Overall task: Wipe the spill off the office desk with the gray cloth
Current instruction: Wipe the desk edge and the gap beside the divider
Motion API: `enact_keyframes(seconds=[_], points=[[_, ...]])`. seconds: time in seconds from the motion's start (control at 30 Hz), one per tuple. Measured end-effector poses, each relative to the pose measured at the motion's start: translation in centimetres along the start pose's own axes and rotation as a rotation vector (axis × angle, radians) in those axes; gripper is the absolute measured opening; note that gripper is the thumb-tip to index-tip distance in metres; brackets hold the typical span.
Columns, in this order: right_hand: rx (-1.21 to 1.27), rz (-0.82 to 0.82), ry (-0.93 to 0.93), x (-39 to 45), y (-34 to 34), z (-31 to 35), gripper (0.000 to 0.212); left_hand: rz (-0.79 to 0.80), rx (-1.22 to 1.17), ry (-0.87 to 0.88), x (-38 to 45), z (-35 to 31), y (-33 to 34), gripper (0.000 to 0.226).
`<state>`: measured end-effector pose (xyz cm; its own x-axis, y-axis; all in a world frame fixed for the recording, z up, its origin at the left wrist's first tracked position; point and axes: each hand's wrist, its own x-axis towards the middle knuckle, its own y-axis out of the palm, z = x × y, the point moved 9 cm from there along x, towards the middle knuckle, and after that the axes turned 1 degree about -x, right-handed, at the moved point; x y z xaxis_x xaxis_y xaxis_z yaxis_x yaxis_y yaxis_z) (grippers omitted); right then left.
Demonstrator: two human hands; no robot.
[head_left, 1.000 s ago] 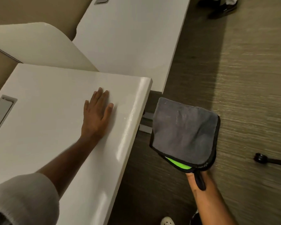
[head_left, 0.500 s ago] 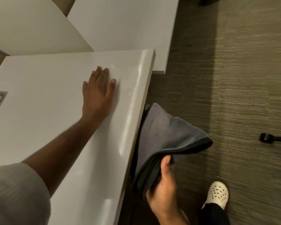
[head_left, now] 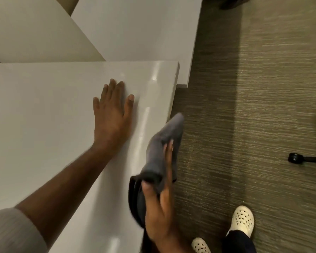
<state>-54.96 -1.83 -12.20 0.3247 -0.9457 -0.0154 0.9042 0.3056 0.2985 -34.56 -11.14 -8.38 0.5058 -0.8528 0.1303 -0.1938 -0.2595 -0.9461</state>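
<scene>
The white office desk [head_left: 44, 125] fills the left of your view, its glossy surface running to a rounded edge on your right, with carpeted floor [head_left: 254, 106] beyond. No spill is plain to see on it; faint streaks and highlights show along the edge strip, but you cannot tell whether they are wet.

Your left hand [head_left: 111, 115] lies flat on the surface near that edge, fingers straight and together, grasping nothing. It looks placed as a brace, steadying you while you lean over.

Your right hand [head_left: 161, 207] sits just off the desk's edge, over the floor, and grips the gray cloth [head_left: 162, 148]. The thumb pinches a bunched dark fold while the fingers lie along the fabric, so the cloth stands folded and upright beside the edge, not spread on the surface. That hold suits gathering the cloth into a pad before laying it down.

Your cream clogs [head_left: 242, 221] stand on the carpet below.
</scene>
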Motion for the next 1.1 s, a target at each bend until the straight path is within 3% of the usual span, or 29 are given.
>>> enact_keyframes(seconds=[0.13, 0.3, 0.4, 0.57, 0.6, 0.63, 0.67, 0.7, 0.73, 0.8, 0.83, 0.9, 1.1], points=[[-0.168, -0.057, -0.100, 7.8, -1.0, 1.4, 0.068, 0.030, 0.047, -0.007, -0.1, -0.2, 0.0, 0.070], [-0.136, -0.058, -0.098, 13.5, -1.6, 1.3, 0.069, 0.028, 0.056, -0.020, 0.0, -0.5, -0.3, 0.066], [-0.168, -0.045, -0.097, 13.2, -1.6, 1.5, 0.069, 0.029, 0.053, -0.027, 0.1, -0.6, -0.4, 0.065], [-0.116, -0.050, -0.012, 2.6, -0.7, 0.4, 0.072, 0.040, 0.051, -0.025, 0.2, -0.2, 0.0, 0.064], [-0.104, 0.046, 0.033, 0.3, 0.4, -0.3, 0.073, 0.039, 0.052, -0.024, 0.3, -0.1, 0.1, 0.065], [-0.127, 0.340, 0.079, -1.5, 3.2, -0.8, 0.075, 0.035, 0.050, -0.023, 0.4, -0.1, 0.1, 0.066], [-0.224, 0.733, 0.114, -4.5, 6.2, -2.1, 0.082, 0.029, 0.046, -0.021, 0.4, 0.0, 0.1, 0.066], [-0.342, 0.965, 0.152, -7.7, 7.0, -3.7, 0.091, 0.028, 0.042, -0.020, 0.5, 0.0, 0.0, 0.067], [-0.499, 0.868, 0.187, -8.5, 5.9, -4.5, 0.095, 0.030, 0.039, -0.016, 0.5, -0.1, 0.0, 0.067], [-0.521, 0.288, 0.065, -7.3, 1.5, -1.7, 0.086, 0.037, 0.039, -0.009, 0.3, -0.2, -0.1, 0.067], [-0.502, 0.187, 0.035, -6.7, 0.8, -0.9, 0.079, 0.038, 0.039, -0.003, 0.3, -0.3, -0.1, 0.067], [-0.467, 0.148, -0.060, -4.6, 0.9, 0.0, 0.069, 0.041, 0.046, 0.002, 0.1, -0.6, -0.3, 0.065], [-0.534, 0.072, -0.078, 7.0, -1.0, 1.2, 0.066, 0.090, 0.109, -0.021, 0.1, -0.7, -0.2, 0.061]])
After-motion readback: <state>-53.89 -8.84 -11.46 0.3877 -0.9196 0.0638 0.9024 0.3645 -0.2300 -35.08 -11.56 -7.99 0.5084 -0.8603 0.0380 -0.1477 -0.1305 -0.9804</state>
